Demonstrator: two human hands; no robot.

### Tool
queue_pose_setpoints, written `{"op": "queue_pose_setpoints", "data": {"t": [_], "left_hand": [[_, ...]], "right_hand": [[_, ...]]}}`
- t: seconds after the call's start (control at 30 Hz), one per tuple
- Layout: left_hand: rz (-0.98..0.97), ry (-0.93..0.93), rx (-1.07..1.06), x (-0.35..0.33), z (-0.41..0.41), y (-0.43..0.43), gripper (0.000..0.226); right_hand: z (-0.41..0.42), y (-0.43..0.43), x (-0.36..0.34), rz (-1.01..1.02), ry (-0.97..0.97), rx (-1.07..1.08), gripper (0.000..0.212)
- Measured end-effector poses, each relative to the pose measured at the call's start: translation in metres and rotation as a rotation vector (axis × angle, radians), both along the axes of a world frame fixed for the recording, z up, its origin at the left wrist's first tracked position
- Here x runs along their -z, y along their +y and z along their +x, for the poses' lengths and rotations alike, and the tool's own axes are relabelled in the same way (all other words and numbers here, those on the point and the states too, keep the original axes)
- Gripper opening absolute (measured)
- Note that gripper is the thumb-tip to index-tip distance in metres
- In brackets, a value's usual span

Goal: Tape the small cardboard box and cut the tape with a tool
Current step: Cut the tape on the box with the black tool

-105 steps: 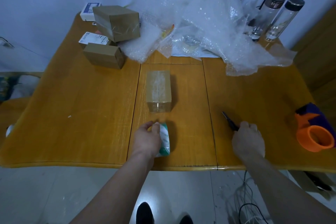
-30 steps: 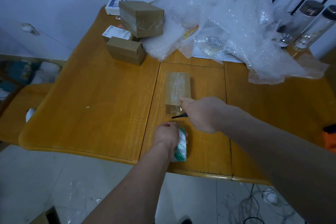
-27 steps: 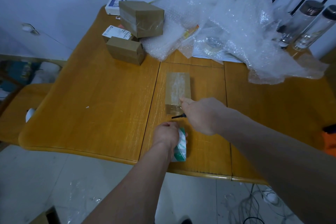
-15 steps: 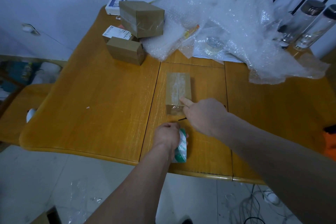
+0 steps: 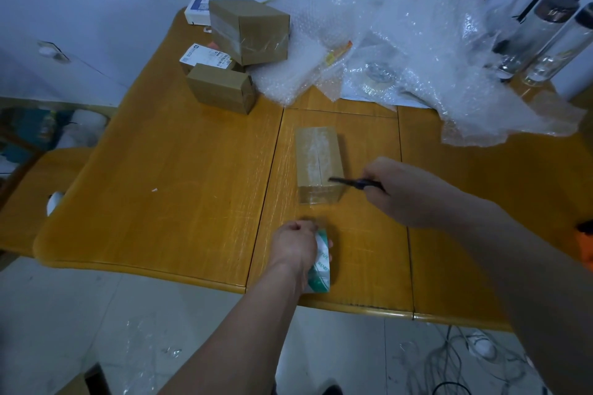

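Observation:
The small cardboard box (image 5: pixel 316 154) lies in the middle of the wooden table (image 5: pixel 179 176), with clear tape along its top seam and down its near face. My left hand (image 5: pixel 295 244) grips a clear tape roll with a green and white core (image 5: pixel 322 261) just in front of the box. My right hand (image 5: pixel 404 192) is to the right of the box and holds a dark, thin cutting tool (image 5: pixel 353 182). The tool's tip points left over the box's near top edge. Whether a tape strip still joins roll and box is unclear.
Two taped cardboard boxes (image 5: pixel 250 32) (image 5: pixel 221 86) and small white labelled packs (image 5: pixel 205 58) sit at the back left. A heap of bubble wrap (image 5: pixel 401 42) covers the back. Glass bottles (image 5: pixel 539 38) stand at the back right. An orange tape dispenser (image 5: pixel 586 247) shows at the right edge.
My right hand has drawn back to the right, lifting the tool from the gap between box and roll up to the box's near top edge. My left hand stays on the roll.

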State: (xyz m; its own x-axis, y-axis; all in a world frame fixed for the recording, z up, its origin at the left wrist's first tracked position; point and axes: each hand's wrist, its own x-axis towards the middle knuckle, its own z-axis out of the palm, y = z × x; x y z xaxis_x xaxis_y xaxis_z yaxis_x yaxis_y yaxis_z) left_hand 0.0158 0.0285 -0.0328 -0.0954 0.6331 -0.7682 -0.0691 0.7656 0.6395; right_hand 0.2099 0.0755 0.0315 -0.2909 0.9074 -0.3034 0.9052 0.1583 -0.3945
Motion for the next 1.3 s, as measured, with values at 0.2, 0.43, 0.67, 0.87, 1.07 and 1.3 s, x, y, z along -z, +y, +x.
{"op": "queue_pose_setpoints", "data": {"t": [0.2, 0.43, 0.67, 0.87, 1.07, 1.3], "left_hand": [[-0.006, 0.005, 0.026, 0.0, 0.004, -0.011, 0.018], [-0.004, -0.004, 0.036, -0.001, 0.004, -0.012, 0.019], [-0.001, -0.023, 0.021, -0.001, 0.004, -0.014, 0.019], [0.008, -0.038, 0.027, -0.002, 0.004, -0.015, 0.019], [0.028, -0.044, 0.029, 0.0, 0.003, -0.016, 0.018], [0.048, -0.03, 0.028, 0.001, 0.003, -0.018, 0.017]], "right_hand": [[-0.037, 0.02, 0.035, 0.311, 0.134, 0.096, 0.03], [-0.052, 0.034, 0.061, 0.439, 0.057, 0.058, 0.045], [-0.043, 0.036, 0.076, 0.541, 0.025, -0.035, 0.056], [-0.039, 0.034, 0.087, 0.593, -0.016, -0.104, 0.06], [-0.042, 0.031, 0.097, 0.708, -0.124, -0.099, 0.07], [-0.044, 0.03, 0.102, 0.741, -0.222, -0.106, 0.08]]}}
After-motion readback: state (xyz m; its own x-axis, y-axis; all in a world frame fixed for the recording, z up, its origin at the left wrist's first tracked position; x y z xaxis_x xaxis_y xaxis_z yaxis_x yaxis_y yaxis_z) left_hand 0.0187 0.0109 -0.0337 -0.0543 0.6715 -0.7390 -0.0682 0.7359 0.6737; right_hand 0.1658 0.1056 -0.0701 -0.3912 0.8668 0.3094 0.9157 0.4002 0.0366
